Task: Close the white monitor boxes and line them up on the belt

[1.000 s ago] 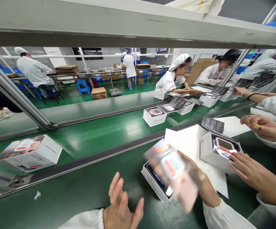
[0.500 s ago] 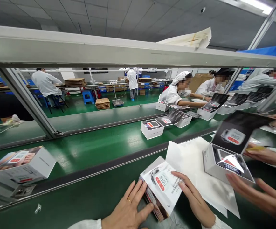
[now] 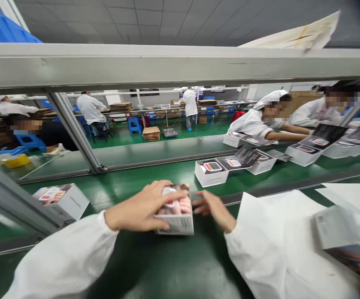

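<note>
A printed carton [image 3: 178, 224] with a photo on its upper face stands at the near edge of the green conveyor, in the middle of the view. My left hand [image 3: 145, 205] grips it from the left, fingers over the top and thumb along the near side. Just right of the carton is my right hand [image 3: 212, 207], slightly blurred. Its fingers are spread and hold nothing. Farther left on the conveyor sits a similar closed carton [image 3: 71, 203], partly behind a metal post.
Open white boxes [image 3: 211, 178] with devices inside line the conveyor [image 3: 111, 182] toward the right. White sheets [image 3: 270, 211] lie by my right sleeve. A blurred box [image 3: 338, 228] is at far right. A metal beam [image 3: 167, 68] crosses above; co-workers sit across the conveyor.
The carton has moved forward and left to the conveyor's edge and been turned, with my left hand on it. My right hand has come off it. The neighbour's open box is now a blur.
</note>
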{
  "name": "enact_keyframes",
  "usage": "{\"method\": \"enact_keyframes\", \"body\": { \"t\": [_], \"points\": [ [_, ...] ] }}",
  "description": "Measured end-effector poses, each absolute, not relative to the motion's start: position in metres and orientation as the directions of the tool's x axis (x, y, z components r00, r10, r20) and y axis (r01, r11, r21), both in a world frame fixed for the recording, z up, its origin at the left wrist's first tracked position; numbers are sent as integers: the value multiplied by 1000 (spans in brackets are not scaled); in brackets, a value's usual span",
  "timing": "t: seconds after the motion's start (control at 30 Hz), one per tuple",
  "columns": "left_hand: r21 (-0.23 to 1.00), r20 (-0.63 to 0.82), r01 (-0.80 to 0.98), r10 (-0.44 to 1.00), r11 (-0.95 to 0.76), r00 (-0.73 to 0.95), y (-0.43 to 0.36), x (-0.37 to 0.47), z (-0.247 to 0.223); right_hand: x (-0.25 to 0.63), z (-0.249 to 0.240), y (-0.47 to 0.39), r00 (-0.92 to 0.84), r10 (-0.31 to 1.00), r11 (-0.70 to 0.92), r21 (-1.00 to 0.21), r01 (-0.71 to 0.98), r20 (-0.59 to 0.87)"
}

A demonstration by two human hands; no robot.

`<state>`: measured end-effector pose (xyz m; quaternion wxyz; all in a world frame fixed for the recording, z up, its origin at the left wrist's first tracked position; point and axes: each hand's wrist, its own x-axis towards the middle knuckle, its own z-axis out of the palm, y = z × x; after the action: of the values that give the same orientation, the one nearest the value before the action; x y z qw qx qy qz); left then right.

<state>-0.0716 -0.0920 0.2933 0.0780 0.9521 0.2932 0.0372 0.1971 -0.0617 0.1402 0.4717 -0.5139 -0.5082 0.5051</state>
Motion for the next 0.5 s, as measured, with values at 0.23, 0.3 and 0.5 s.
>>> {"method": "enact_keyframes", "body": {
  "t": [0.23, 0.3, 0.5],
  "points": [
    [201, -123, 785, 780, -586, 614, -20, -164, 261, 293, 124, 52, 814, 572, -234, -933, 274, 96],
    [223, -163, 799, 786, -559, 596, -11, -177, 253, 298, 113, 70, 776, 629, -240, -960, 145, -39],
    [214, -168, 822, 809, -528, 563, -3, -196, 246, 271, 100, 94, 663, 749, 28, -1000, -14, 11]
  ]
}}
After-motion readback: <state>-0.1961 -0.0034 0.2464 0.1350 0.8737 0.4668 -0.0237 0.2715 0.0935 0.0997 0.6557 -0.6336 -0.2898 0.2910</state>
